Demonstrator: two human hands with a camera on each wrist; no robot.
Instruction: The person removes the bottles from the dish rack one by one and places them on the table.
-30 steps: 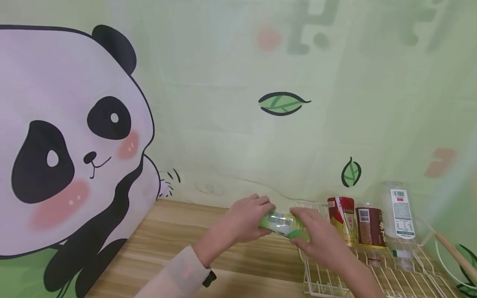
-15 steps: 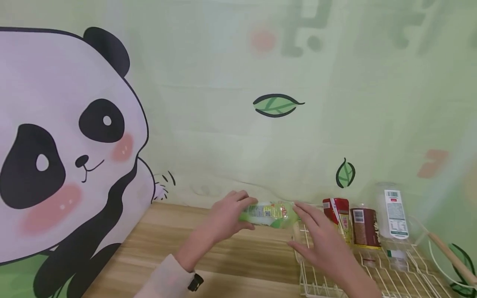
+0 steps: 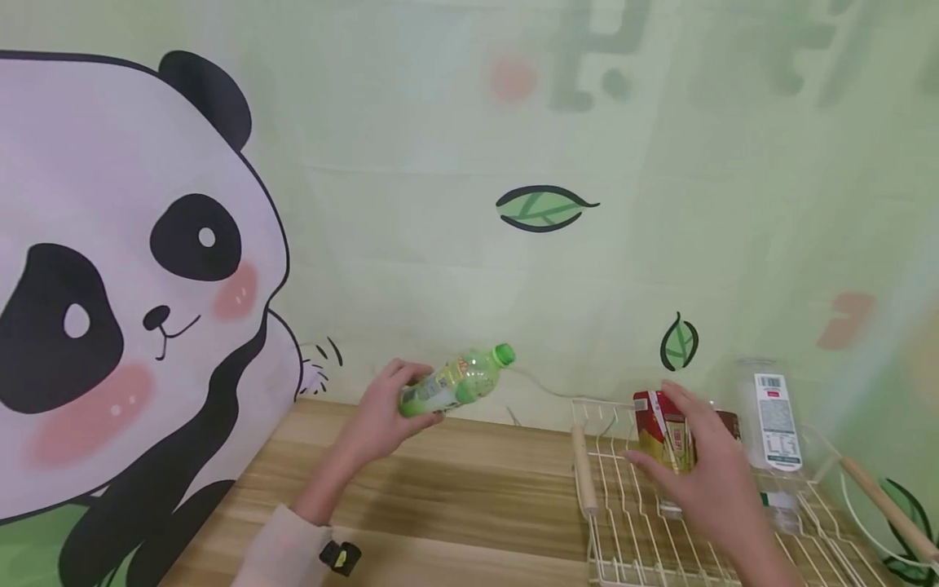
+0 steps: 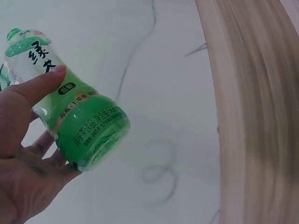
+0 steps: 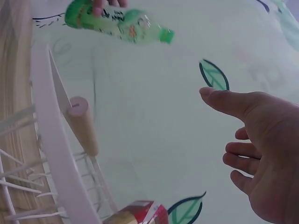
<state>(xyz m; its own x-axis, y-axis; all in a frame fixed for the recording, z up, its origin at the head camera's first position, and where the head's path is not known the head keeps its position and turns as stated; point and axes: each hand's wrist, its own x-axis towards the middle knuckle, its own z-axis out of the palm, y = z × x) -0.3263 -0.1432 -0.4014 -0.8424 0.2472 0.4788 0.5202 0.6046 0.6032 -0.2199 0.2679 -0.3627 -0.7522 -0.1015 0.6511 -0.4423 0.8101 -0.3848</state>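
A green plastic tea bottle (image 3: 458, 381) with a green cap is in my left hand (image 3: 385, 412), above the wooden table. Thumb and fingers grip its lower half, and it leans with the cap up and to the right. The left wrist view shows the bottle's label (image 4: 51, 70) under the thumb, and its green base. My right hand (image 3: 715, 477) holds nothing; its fingers are spread over the white wire basket (image 3: 623, 522). From the head it overlaps a red and gold pack (image 3: 653, 428) and partly hides a brown canister (image 3: 729, 420).
A clear container with a white label (image 3: 778, 420) stands at the basket's back right. The basket has wooden handles, one on its left side (image 3: 583, 469). The wooden table (image 3: 469, 489) meets a pale green panda-printed backdrop (image 3: 411, 269).
My right hand has let go of the bottle and moved right, over the basket. My left hand has carried the bottle left, and its cap end has tipped upward.
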